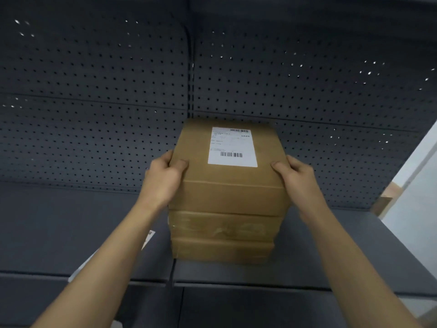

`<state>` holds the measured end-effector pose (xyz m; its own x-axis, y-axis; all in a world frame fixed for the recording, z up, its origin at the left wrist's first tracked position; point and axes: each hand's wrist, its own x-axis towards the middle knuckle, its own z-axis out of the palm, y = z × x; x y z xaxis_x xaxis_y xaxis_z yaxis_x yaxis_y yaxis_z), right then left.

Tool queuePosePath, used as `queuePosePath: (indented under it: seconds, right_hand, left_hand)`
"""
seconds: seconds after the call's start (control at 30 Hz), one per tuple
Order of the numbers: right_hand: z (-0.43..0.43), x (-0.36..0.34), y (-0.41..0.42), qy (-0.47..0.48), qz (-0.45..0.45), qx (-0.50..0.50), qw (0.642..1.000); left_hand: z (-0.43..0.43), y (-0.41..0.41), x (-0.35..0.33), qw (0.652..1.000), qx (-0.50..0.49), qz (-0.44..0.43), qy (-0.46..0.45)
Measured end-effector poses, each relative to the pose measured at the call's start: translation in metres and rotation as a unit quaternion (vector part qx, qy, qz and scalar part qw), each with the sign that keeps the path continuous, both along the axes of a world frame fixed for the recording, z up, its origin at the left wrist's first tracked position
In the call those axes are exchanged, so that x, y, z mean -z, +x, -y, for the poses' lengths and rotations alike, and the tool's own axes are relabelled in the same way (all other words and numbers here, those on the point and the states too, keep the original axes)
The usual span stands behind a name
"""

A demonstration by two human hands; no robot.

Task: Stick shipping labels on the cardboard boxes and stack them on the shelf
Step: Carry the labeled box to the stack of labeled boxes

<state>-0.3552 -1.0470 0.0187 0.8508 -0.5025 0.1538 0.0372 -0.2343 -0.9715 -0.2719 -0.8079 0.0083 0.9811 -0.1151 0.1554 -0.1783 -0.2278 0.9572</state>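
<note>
Holding the top box point(227, 185) by its left side, the left grip point(163, 176) lays its thumb on top. A label point(233, 147) lies on that top face. The right grip point(298, 178) clasps the box's right side. The box sits on a stack point(224, 235) on the shelf point(298, 268).
</note>
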Motion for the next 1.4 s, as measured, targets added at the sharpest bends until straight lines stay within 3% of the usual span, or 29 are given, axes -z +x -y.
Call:
queuePosePath:
  seconds: [0.33, 0.57, 0.7, 0.83, 1.0, 1.2, 1.3, 1.4]
  right_hand:
    - [0.017, 0.003, 0.021, 0.001, -0.062, -0.021, 0.998]
    - [0.019, -0.002, 0.022, 0.001, -0.078, -0.027, 0.997]
    - [0.017, 0.001, 0.020, -0.080, -0.095, 0.004, 0.992]
    - [0.014, 0.002, 0.010, -0.213, -0.012, 0.095, 0.972]
    - [0.013, -0.002, -0.007, -0.295, 0.164, 0.100, 0.936]
    - [-0.039, 0.021, -0.021, -0.369, 0.290, -0.026, 0.883]
    - [-0.085, 0.044, -0.015, -0.386, 0.295, -0.126, 0.865]
    - [-0.130, 0.063, -0.007, -0.374, 0.228, -0.196, 0.877]
  left_hand:
    - [0.008, 0.021, -0.001, 0.998, -0.017, -0.027, 0.053]
    - [0.011, 0.024, -0.011, 0.997, -0.008, -0.070, 0.044]
    - [0.014, 0.016, -0.011, 0.998, -0.018, -0.052, 0.036]
    - [0.017, 0.006, -0.008, 0.995, -0.096, 0.009, 0.042]
    - [0.013, -0.014, -0.014, 0.972, -0.175, 0.127, 0.087]
    - [-0.026, -0.056, 0.007, 0.920, -0.230, 0.220, 0.228]
    - [-0.060, -0.073, 0.027, 0.903, -0.255, 0.187, 0.291]
    - [-0.107, -0.093, 0.047, 0.886, -0.274, 0.127, 0.352]
